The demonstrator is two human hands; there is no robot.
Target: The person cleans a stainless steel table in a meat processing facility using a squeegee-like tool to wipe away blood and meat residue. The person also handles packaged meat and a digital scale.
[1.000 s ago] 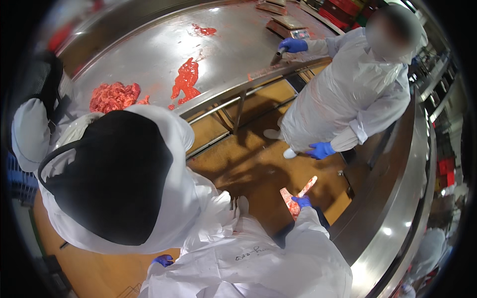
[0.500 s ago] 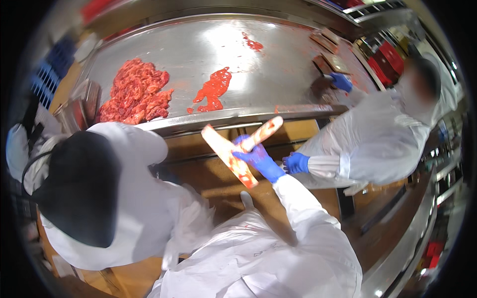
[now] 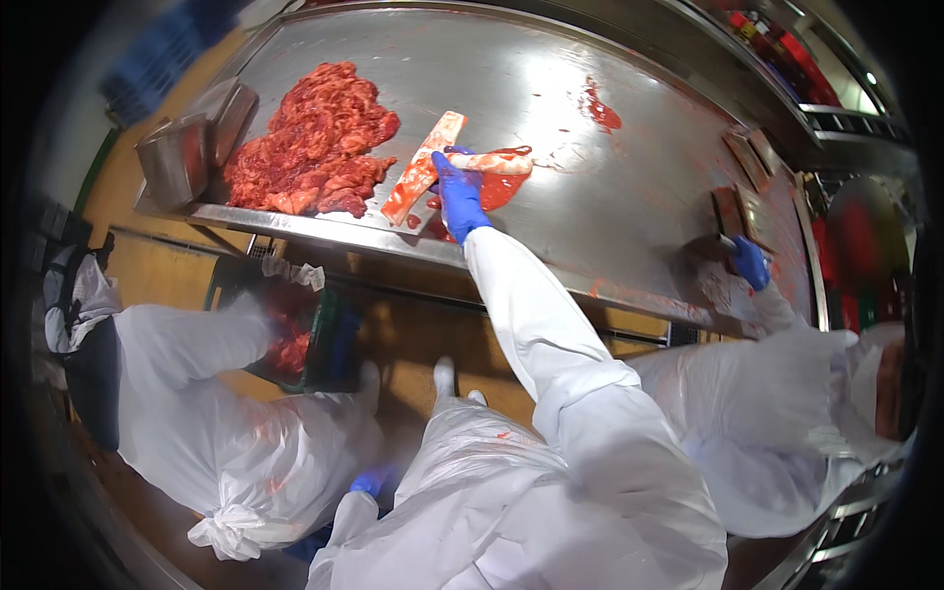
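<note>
Steel table [image 3: 423, 69] held a red meat pile [image 3: 305, 147]; right hand [image 3: 459, 195] gripped a white T-shaped tool [image 3: 417, 177] just right of the pile; left hand [image 3: 368, 482] hung well below the pile, blurred, couldn't tell grip; heaping looked mostly done, red puddle [image 3: 503, 191] right of the pile looked ungathered

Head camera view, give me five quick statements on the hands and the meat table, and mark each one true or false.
1. The right hand grips a pale, red-smeared T-shaped object. True.
2. The meat pile lies on the steel table, left of the right hand. True.
3. The left hand rests on the meat pile. False: it hangs low, away from the table.
4. The green bin stands on top of the table. False: it is below the tabletop.
5. The co-worker's hand at the right wears a blue glove. True.
</note>
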